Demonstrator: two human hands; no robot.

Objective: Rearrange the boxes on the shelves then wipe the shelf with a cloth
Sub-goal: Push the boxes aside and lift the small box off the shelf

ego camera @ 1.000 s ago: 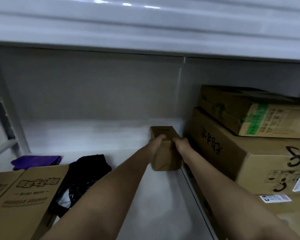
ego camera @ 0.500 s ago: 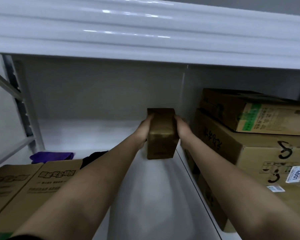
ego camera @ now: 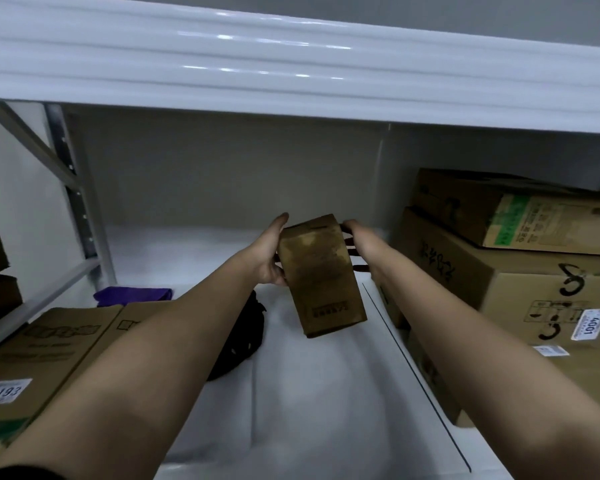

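White shelf [ego camera: 326, 393] below, small brown box [ego camera: 321, 275] gripped between left hand [ego camera: 269, 256] and right hand [ego camera: 359, 244], fingers [ego camera: 355, 252] curled behind it

shelf [ego camera: 309, 393] white | on it: purple cloth [ego camera: 134, 295]; black bag [ego camera: 238, 341]; stacked cartons [ego camera: 520, 289]

Five boxes [ego camera: 321, 275], one cloth [ego camera: 132, 295].

A sticker [ego camera: 5, 391] reads 2193; another sticker [ego camera: 590, 323] reads 4001.
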